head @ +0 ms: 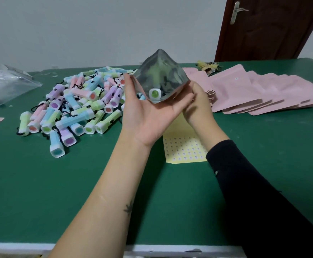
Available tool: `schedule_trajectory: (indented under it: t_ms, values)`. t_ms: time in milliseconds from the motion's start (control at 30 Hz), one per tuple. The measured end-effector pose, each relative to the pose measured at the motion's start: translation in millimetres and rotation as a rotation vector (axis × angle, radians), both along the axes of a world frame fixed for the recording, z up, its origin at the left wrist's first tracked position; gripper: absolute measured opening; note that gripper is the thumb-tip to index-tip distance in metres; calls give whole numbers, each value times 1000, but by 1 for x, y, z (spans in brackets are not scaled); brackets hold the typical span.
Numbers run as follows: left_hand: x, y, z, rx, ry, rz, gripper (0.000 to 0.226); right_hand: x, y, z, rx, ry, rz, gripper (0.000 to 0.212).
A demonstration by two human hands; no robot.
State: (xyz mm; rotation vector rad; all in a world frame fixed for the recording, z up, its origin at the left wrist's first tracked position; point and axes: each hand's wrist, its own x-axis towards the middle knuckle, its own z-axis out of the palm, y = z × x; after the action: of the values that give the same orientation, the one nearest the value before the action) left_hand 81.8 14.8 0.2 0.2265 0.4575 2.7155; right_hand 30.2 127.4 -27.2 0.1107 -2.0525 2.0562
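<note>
Silvery pouch, mouth open, green flashlight inside

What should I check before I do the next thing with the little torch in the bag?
1. Torch in the bag: ok. The green torch shows inside the pouch.
2. Bag held up: ok. The left hand lies flat under it, and the right hand touches its right edge.
3. Bag's mouth pressed closed: cannot tell.
4. Stickers ready: ok. The yellow sticker sheet lies on the table, just below the hands.
5. More torches waiting: ok. The pile of torches sits to the left.
6. Spare bags: ok. The pink pouches are fanned out on the right.
</note>
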Motion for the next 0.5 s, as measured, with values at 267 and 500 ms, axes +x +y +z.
schedule_trajectory:
  t_ms: [267, 500]
  values:
    - [-2, -2, -1, -404, 70, -23, 114, -2, 17, -1, -139, -28, -13, 24]
    - [-18, -30, -18, -1226, 187, 796, 44, -6, 33, 0, 36, 6, -53, 32]
